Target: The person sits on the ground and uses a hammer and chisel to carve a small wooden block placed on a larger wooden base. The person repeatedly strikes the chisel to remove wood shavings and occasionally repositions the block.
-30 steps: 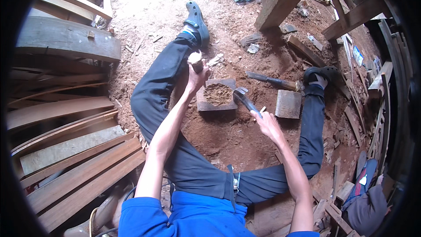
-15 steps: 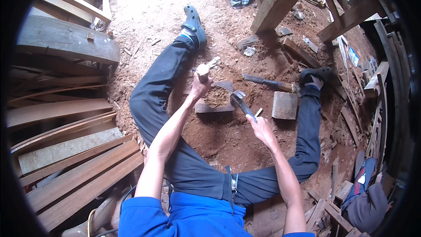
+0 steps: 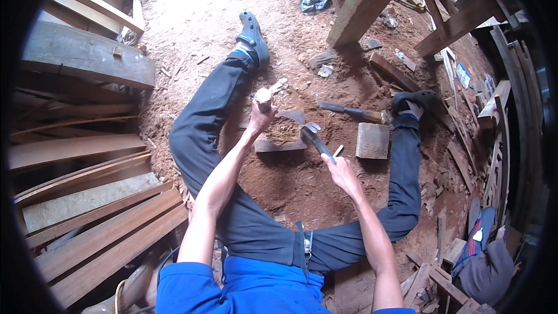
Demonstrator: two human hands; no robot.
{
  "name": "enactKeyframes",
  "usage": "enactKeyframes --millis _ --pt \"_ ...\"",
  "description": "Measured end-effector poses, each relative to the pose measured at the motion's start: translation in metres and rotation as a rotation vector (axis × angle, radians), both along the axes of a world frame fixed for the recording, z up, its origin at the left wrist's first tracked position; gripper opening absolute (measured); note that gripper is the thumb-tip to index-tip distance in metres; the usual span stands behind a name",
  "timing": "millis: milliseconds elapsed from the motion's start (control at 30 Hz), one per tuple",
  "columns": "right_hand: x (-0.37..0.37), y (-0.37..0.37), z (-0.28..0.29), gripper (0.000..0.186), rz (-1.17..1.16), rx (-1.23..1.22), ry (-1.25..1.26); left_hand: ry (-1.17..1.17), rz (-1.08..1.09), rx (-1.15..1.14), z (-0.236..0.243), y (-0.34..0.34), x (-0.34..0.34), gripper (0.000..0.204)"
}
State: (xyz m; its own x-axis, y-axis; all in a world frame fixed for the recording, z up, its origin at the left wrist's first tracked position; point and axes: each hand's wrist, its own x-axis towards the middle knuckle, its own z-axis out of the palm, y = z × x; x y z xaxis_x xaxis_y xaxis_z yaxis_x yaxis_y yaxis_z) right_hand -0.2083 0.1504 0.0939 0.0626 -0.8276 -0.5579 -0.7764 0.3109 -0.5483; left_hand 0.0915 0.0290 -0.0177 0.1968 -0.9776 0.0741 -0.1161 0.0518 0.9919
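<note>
My left hand is closed around an upright wooden tool handle with a pale, round, battered top. Its lower end is hidden, so I cannot tell the tool's kind. It stands at the left side of a wooden block whose top is rough and covered in chips. In my right hand, fingers wrapped round the dark shaft, is a claw hammer. The hammer's head hangs beside the block's right edge. Beyond the hammer lies a long chisel-like tool with a dark blade and wooden handle.
A second squared wooden block sits near my right foot. Stacked planks line the left side, under a thick beam. A timber trestle rises at the far right. Another person is at the lower right. Sawdust covers the ground.
The view has shifted slightly, moving most things a little left in the picture. The hammer's head sits slightly lower. Both hands keep their grips.
</note>
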Motion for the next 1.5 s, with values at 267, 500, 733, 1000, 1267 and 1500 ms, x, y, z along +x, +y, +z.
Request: enactKeyframes --millis 267,500,733,1000,1267,1500 --pt "0.002 -0.01 -0.004 0.065 -0.24 0.154 -0.239 0.025 -0.095 0.064 0.001 0.004 0.0 0.02" --pt "0.031 -0.033 0.151 0.059 -0.308 -0.061 -0.575 -0.047 -0.035 0.116 0.021 0.006 0.0 0.02" --pt "0.07 -0.053 0.218 0.061 -0.197 -0.588 -1.061 -0.224 -0.101 0.412 0.014 0.012 -0.001 0.043" --pt "0.081 -0.067 0.098 0.061 0.005 -0.147 -0.242 -0.347 -0.073 -0.307 0.047 0.007 -0.005 0.013" --pt "0.038 -0.017 0.028 0.067 -0.023 -0.074 0.043 -0.079 -0.23 -0.034 0.068 0.011 0.002 0.028" --pt "0.025 -0.009 0.003 0.069 0.04 0.013 0.081 -0.073 0.011 -0.135 0.075 -0.005 -0.011 0.018"
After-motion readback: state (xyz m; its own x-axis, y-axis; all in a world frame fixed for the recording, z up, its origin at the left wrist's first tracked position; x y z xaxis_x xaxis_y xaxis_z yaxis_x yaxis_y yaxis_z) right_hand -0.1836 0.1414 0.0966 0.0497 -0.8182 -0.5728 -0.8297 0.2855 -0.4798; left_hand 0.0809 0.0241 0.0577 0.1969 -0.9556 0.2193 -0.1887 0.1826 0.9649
